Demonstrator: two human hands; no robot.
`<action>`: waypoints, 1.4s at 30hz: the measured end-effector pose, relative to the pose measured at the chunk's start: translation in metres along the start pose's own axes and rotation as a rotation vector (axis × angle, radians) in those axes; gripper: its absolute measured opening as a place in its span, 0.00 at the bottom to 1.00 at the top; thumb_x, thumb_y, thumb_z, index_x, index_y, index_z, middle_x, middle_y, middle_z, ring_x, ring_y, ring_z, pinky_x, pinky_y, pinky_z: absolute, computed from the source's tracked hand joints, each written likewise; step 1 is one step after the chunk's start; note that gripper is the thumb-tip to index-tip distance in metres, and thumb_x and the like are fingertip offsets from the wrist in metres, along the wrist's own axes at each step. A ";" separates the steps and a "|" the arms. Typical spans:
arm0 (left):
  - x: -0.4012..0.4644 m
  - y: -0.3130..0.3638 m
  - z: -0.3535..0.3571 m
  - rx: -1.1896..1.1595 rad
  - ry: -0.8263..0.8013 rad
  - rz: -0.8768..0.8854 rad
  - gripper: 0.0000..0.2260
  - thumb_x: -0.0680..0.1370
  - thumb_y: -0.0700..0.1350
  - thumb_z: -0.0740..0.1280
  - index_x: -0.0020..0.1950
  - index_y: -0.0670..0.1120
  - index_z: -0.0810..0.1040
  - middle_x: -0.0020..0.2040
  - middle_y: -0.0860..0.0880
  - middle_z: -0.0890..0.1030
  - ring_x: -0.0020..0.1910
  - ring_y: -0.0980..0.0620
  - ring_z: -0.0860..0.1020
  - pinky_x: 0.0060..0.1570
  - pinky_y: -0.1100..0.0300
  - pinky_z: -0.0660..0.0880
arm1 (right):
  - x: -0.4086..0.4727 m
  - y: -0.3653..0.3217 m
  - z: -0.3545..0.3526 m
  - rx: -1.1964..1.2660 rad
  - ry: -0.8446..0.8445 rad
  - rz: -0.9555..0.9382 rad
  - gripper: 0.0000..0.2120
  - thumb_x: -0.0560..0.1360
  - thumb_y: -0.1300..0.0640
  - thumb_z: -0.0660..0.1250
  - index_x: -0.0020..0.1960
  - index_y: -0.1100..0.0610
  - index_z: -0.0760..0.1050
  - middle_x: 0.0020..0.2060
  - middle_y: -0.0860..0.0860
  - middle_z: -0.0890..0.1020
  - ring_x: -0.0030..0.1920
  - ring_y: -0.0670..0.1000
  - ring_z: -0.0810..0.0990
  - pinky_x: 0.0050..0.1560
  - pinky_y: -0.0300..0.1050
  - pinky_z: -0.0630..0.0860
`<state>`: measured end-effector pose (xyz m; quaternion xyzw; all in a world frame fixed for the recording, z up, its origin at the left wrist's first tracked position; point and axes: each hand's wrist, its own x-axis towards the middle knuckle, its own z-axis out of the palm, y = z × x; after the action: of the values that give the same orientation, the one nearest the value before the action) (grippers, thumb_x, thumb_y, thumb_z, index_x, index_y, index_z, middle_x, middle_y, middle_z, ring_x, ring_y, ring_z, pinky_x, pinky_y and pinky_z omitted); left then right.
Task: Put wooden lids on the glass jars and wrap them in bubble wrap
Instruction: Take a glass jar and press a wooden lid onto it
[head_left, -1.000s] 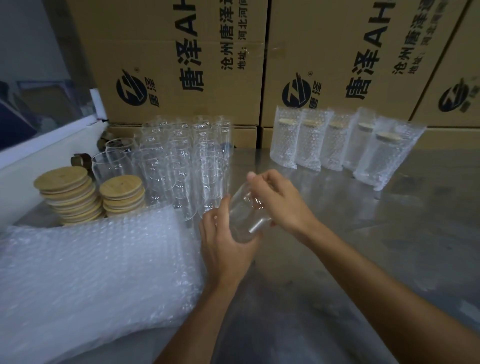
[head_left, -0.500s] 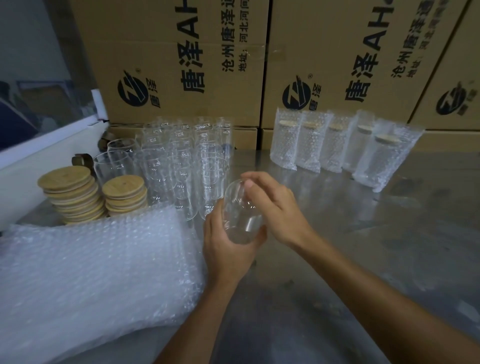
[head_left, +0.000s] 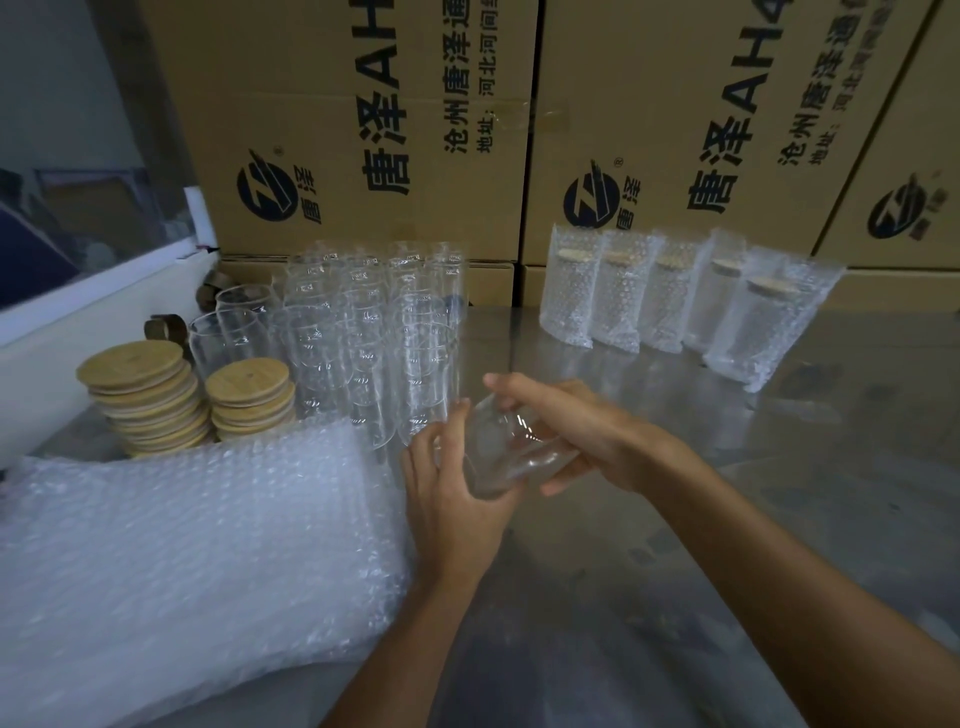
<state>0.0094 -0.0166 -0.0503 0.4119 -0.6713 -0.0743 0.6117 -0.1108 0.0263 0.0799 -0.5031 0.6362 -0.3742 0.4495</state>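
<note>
Glass jar, lidless and tilted, held above the worktop near centre; fingers of the left hand cup its base, fingers of the right hand wrap its upper part. Wooden lids stacked far left; bubble wrap near left; wrapped jars far right.

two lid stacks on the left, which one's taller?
The left stack of wooden lids, beside the white wall, is taller: more lids, and its top sits higher. The shorter stack stands to its right, next to the empty glass jars.
</note>
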 end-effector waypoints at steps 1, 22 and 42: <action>0.000 0.000 0.001 -0.004 -0.015 0.015 0.43 0.60 0.49 0.85 0.71 0.51 0.68 0.61 0.43 0.76 0.61 0.43 0.75 0.57 0.47 0.76 | 0.000 -0.001 -0.003 -0.017 -0.013 0.000 0.15 0.69 0.34 0.69 0.42 0.44 0.85 0.41 0.46 0.87 0.40 0.49 0.87 0.34 0.45 0.81; 0.000 0.024 0.006 -0.915 -0.453 -0.710 0.40 0.70 0.52 0.78 0.78 0.54 0.63 0.63 0.53 0.82 0.60 0.53 0.81 0.53 0.60 0.80 | 0.018 0.084 0.024 0.546 0.582 -0.259 0.14 0.86 0.55 0.55 0.56 0.47 0.80 0.45 0.44 0.87 0.43 0.49 0.85 0.37 0.45 0.79; 0.010 0.018 -0.001 -1.216 -0.520 -0.876 0.28 0.72 0.41 0.71 0.72 0.47 0.70 0.66 0.42 0.80 0.65 0.40 0.78 0.58 0.45 0.79 | 0.041 0.064 0.014 0.297 0.436 -0.445 0.43 0.71 0.32 0.69 0.80 0.39 0.54 0.65 0.20 0.61 0.68 0.29 0.66 0.68 0.39 0.68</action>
<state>0.0025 -0.0106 -0.0319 0.2016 -0.4114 -0.7557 0.4679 -0.1205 -0.0006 0.0083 -0.4667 0.5305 -0.6504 0.2787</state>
